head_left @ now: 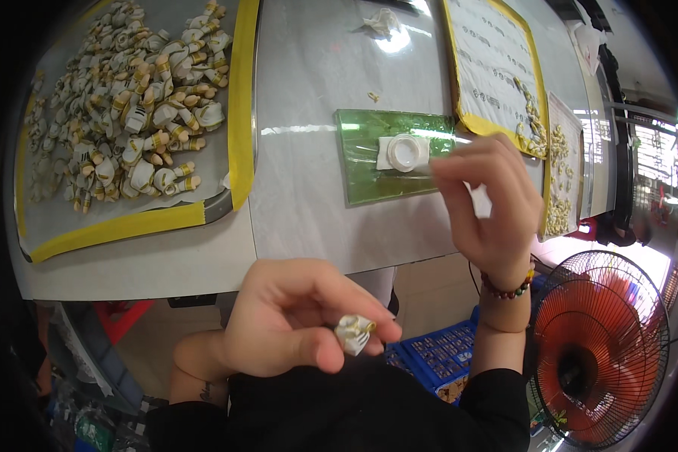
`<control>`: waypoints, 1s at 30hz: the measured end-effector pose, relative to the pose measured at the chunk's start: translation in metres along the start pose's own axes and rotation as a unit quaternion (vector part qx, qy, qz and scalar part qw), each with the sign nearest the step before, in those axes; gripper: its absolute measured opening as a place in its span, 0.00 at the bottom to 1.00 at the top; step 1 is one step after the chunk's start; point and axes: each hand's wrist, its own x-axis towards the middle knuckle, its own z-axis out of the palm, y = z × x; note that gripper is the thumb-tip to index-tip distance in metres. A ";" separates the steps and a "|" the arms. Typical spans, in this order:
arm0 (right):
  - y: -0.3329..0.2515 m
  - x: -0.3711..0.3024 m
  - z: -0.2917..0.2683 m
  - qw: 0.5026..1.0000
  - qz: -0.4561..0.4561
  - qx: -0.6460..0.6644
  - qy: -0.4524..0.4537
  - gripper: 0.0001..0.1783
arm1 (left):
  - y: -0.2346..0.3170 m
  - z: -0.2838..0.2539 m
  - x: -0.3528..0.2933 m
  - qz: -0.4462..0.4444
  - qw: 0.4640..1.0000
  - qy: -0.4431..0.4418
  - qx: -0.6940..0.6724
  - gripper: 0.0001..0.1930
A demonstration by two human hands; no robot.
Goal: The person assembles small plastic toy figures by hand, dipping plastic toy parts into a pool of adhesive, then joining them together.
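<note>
Left hand: the left hand (pixel 294 316) hovered below the near edge of the desk (pixel 316 75), over the person's lap; its grip was closed, thumb and fingertips pinching a small folded white-and-gold piece (pixel 354 333).
Folded piece: it sat at the fingertips, off the desk and well apart from the heap on the tray.
Right hand: the right hand (pixel 493 203) was raised over the near edge of the desk, toward its right end; its grip was pinched shut on a thin white stick (pixel 448 154), and a small white scrap (pixel 480 202) showed against the palm.
Wrist: a beaded bracelet (pixel 508 288) circled the right wrist.
Green mat: a green mat (pixel 369 173) lay mid-desk near the front edge, with a small white round cap (pixel 403 153) on it, just beside the right fingers.
Left tray: a yellow-edged tray (pixel 241 98) at the left end carried a heap of similar folded pieces (pixel 135 105).
Right sheets: a yellow-bordered sheet (pixel 497 68) toward the right end bore a few small pieces at its near corner.
Beyond the desk: an orange fan (pixel 599 350) stood at the lower right, a blue crate (pixel 437 358) beside it.
</note>
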 end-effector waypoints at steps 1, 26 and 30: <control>-0.006 -0.004 -0.001 1.000 -0.001 0.002 0.000 0.12 | 0.001 0.001 0.001 -0.089 0.995 0.012 -0.052 0.27; -0.049 -0.012 -0.003 0.967 -0.049 0.248 0.026 0.09 | -0.011 -0.001 0.012 -0.215 0.957 -0.087 -0.173 0.12; -0.048 -0.015 0.003 0.966 -0.067 0.244 0.050 0.10 | -0.009 0.001 0.012 -0.226 0.955 -0.081 -0.176 0.11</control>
